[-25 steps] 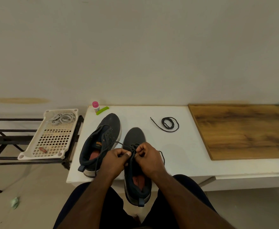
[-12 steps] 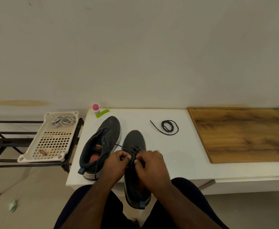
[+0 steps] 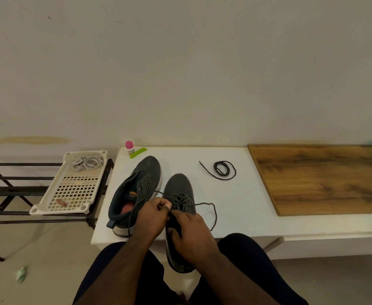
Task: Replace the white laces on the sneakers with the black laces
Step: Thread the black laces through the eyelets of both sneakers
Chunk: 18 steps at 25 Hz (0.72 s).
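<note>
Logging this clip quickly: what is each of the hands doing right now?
Left hand: pinching the black lace on the right sneaker.
Right hand: fingers curled at the same lace.

A single head-worn wide-angle camera is looking forward and down from the seated person's own position. It is facing a plain wall (image 3: 180,62), with the white bench (image 3: 235,208) lying across the lower middle of the frame. The forearms and knees are entering from the bottom edge, very near the lens. A black rack (image 3: 8,179) is showing at the left edge. No second view is sharing the scene.
</note>
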Available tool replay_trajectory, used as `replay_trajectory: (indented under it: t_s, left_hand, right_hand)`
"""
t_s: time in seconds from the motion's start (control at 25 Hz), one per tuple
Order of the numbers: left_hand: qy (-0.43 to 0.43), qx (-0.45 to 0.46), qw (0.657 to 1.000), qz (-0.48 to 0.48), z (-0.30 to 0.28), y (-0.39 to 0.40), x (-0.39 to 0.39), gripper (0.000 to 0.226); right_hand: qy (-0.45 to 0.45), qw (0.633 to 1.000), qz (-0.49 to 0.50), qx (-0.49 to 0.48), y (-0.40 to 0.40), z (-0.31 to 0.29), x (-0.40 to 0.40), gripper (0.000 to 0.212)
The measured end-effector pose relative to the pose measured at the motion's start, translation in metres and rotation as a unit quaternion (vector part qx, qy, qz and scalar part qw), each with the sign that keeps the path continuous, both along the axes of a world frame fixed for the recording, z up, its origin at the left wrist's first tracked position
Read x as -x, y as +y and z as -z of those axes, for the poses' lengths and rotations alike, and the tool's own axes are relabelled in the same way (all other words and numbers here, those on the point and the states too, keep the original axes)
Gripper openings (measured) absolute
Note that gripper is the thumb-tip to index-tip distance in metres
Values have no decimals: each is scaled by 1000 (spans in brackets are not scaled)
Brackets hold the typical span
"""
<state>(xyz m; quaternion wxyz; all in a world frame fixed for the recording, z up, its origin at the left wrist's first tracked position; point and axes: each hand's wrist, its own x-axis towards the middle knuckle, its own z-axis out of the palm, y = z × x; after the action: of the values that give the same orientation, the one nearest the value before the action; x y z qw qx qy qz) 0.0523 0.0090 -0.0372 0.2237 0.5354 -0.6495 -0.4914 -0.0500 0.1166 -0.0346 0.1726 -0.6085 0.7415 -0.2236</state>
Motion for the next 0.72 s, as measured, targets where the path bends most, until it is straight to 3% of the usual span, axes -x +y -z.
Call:
replay_trajectory:
  t_s: [0.08, 0.2, 0.24, 0.32, 0.48, 0.64, 0.72]
  left_hand:
    - [51, 38, 996, -61, -10, 4, 0, 14]
    - [262, -43, 950, -166, -21, 5, -1, 14]
    - [286, -63, 939, -179, -22, 5, -2, 13]
    - [229, -69, 958, -159, -20, 5, -4, 8]
    - [37, -53, 998, -3, 0, 4, -7, 8]
    - [21, -9, 999, 39, 2, 3, -6, 15]
    - [62, 3, 998, -6, -3, 4, -2, 15]
  right_hand:
    - [1, 1000, 14, 0, 0, -2, 1, 44]
    - [-6, 1000, 10, 8, 2, -3, -1, 43]
    - [-7, 1000, 7, 10, 3, -2, -2, 45]
    - [-6, 1000, 3, 9, 2, -1, -4, 50]
    - [-3, 1000, 3, 17, -3, 3, -5, 40]
    - [-7, 1000, 2, 27, -4, 4, -4, 33]
    - [-2, 1000, -2, 21, -4, 3, -4, 34]
